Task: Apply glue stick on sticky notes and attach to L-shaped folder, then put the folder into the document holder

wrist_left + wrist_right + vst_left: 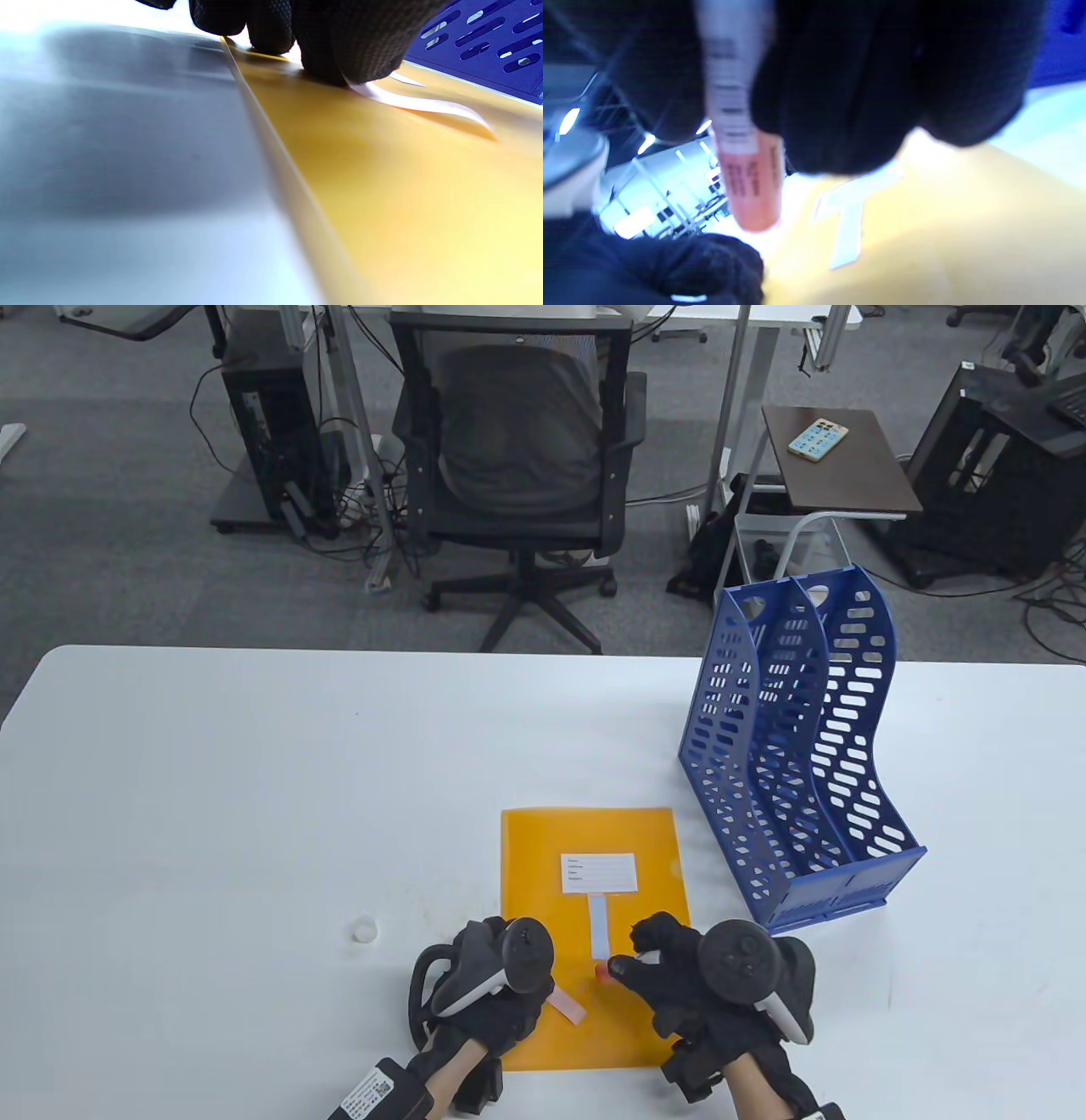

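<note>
An orange L-shaped folder (594, 831) lies flat near the table's front edge, with a white label (599, 873) and a pale blue sticky strip (599, 927) stuck on it. My left hand (488, 976) presses down on one end of a pink sticky strip (567, 1007) on the folder; its free end curls up (424, 103). My right hand (679, 976) grips a glue stick (742, 140), its reddish tip (602, 972) pointing down just above the folder, right of the pink strip. The folder (403, 190) fills the left wrist view.
A blue two-slot document holder (797, 755) stands upright to the right of the folder. A small white cap (364, 929) sits on the table left of my hands. An office chair and desks stand beyond the far table edge.
</note>
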Available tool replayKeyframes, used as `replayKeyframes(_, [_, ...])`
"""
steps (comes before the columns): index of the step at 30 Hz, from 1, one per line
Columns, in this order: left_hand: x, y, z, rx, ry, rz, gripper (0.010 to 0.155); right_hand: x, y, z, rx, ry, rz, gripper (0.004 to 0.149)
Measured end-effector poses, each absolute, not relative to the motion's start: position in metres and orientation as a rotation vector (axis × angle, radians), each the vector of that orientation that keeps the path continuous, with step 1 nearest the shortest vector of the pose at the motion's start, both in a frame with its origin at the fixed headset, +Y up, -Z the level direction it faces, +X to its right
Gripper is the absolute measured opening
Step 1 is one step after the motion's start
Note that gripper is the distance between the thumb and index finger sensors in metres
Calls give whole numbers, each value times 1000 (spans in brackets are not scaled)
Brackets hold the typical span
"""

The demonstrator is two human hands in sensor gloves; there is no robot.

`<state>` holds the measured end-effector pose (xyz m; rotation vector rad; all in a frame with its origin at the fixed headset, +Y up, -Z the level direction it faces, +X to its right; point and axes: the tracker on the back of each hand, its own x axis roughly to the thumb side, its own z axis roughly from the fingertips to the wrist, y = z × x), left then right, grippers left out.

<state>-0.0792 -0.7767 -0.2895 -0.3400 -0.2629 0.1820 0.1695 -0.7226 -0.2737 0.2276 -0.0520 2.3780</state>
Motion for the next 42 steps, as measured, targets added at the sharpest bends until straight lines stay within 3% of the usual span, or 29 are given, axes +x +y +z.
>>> replayKeyframes(11, [-81,-777,-290,-351,-261,185,38,185,-752,-290,131,195,2101,68])
replayKeyframes(20, [-81,-777,-289,-348,-264,167,38,185,-775,-297,33,193,2065,65])
replayKeyframes(42, [-92,-767,-292,-393,-289,327,38,183,-778,-294,34,228,2083,63])
